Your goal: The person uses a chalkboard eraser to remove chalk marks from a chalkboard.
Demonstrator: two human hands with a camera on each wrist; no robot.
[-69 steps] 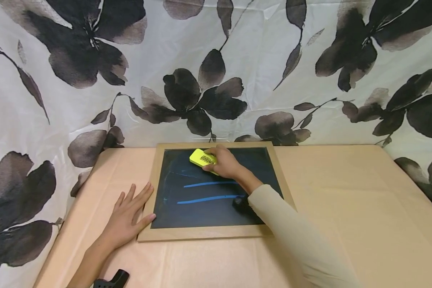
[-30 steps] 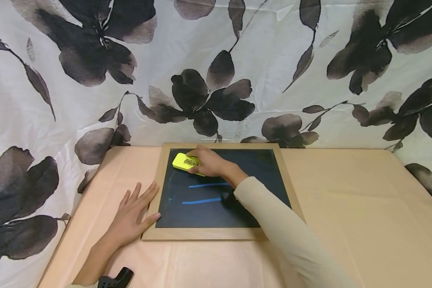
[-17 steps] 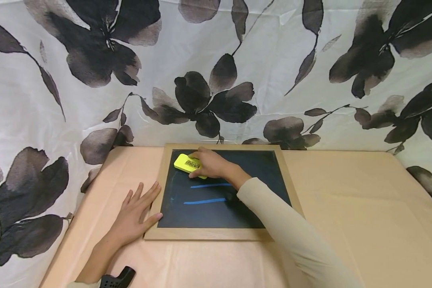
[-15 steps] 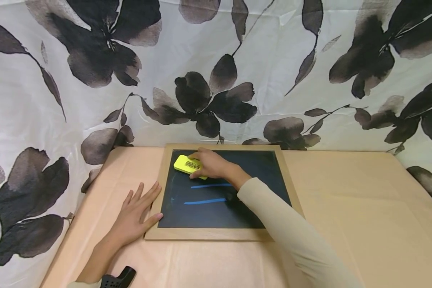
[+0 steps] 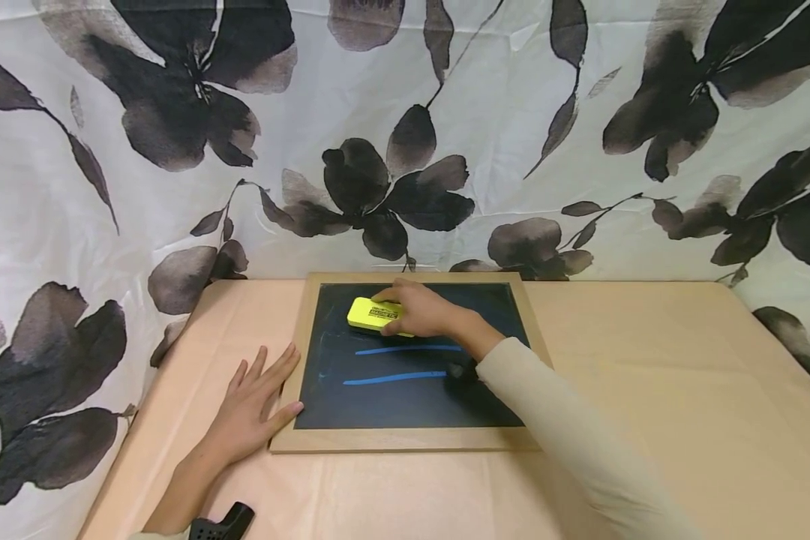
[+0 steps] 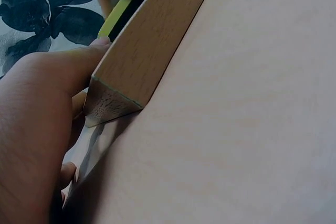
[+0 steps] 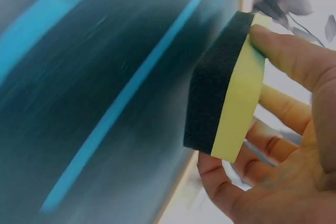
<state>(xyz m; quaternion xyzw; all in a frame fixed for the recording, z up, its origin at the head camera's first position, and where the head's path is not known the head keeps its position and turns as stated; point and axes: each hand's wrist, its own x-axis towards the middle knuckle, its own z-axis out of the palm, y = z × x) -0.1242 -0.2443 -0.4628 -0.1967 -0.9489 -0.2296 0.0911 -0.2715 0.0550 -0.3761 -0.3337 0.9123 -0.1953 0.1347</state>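
Observation:
A wood-framed chalkboard (image 5: 405, 405) lies on the table, with two blue lines (image 5: 394, 378) across its dark face. My right hand (image 5: 432, 309) grips a yellow eraser (image 5: 364, 311) over the upper part of the board, above the upper line. In the right wrist view the thumb and fingers hold the yellow back of the eraser (image 7: 239, 98), and its dark felt side faces the board. My left hand (image 5: 246, 409) lies with fingers spread at the board's left edge, thumb on the frame. In the left wrist view this thumb (image 6: 100, 41) rests at the frame's corner.
The table (image 5: 655, 390) is covered in a pale peach sheet. Behind it hangs a white cloth (image 5: 499, 127) with dark flower prints. A black wrist device (image 5: 223, 523) sits by my left wrist.
My right hand has carried the eraser left along the upper board, then back right. A faint thin streak above the upper line has faded. My left hand stays at the frame.

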